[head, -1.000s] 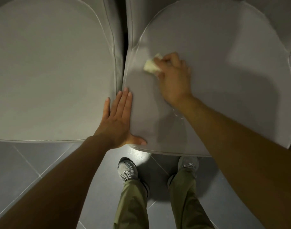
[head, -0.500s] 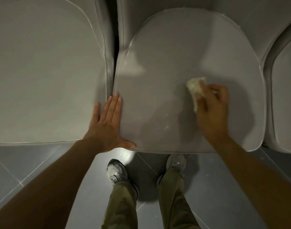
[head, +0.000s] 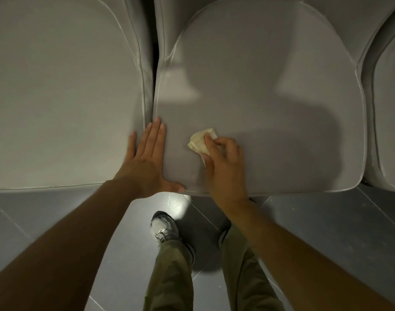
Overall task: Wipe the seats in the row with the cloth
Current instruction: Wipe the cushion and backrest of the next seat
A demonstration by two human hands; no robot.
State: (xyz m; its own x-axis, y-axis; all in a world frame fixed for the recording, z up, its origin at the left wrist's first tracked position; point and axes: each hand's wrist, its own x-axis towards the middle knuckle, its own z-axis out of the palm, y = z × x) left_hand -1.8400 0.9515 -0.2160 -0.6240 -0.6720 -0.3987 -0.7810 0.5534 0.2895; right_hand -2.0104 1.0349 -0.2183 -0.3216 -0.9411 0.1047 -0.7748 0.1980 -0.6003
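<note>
A row of grey seats is seen from above, filling the upper half of the frame. The middle seat point(head: 270, 97) is shown almost whole, a second seat point(head: 57, 97) is cut off at the left edge, and only a sliver of a third seat point(head: 391, 108) is shown at the far right. A pale, crumpled cloth point(head: 199, 143) is pressed onto the middle seat, in its lower left part, near the front edge. It is gripped by the right hand point(head: 225, 167), whose fingers are curled over it, so that only the left portion of the cloth is left uncovered. The left hand point(head: 147, 162) is laid flat with straight fingers across the narrow gap between the left and middle seats; nothing is held in it. Its thumb is spread out along the front edge of the middle seat, and its little finger is set apart on the left seat. Below the seats, a grey tiled floor point(head: 326, 232) is seen, with a bright patch of light just under the left hand. One grey shoe point(head: 164, 227) and olive trousers point(head: 169, 277) are shown at the lower centre of the frame.
</note>
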